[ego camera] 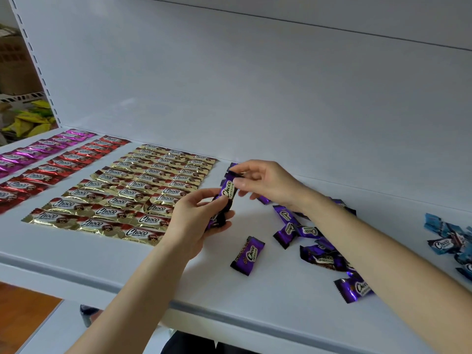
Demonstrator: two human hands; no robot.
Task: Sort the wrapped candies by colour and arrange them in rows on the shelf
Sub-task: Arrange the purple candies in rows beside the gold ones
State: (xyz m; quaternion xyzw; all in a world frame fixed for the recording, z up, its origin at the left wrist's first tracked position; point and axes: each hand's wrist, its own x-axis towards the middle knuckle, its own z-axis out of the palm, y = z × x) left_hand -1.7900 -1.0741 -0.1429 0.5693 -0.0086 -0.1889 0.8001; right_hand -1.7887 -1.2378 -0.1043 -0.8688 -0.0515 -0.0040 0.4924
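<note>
Both hands just right of the gold candies [122, 198] laid in rows on the shelf [255, 297]: left hand [196, 221] grips a small bunch of purple wrappers, right hand [265, 182] pinches the top end of one upright purple candy [228, 190] held above the shelf. Loose purple candies [316, 251] lie scattered right of the gold, blue candies [449, 238] farther right. Red candies [51, 169] sit in rows left of the gold, pink candies [33, 152] beyond them.

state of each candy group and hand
gold candies: neat rows
red candies: lined up
pink candies: lined up
purple candies: loose, unsorted
blue candies: loose heap
held purple candy: pinched between both hands
left hand: grips its lower end
right hand: pinches its upper end
</note>
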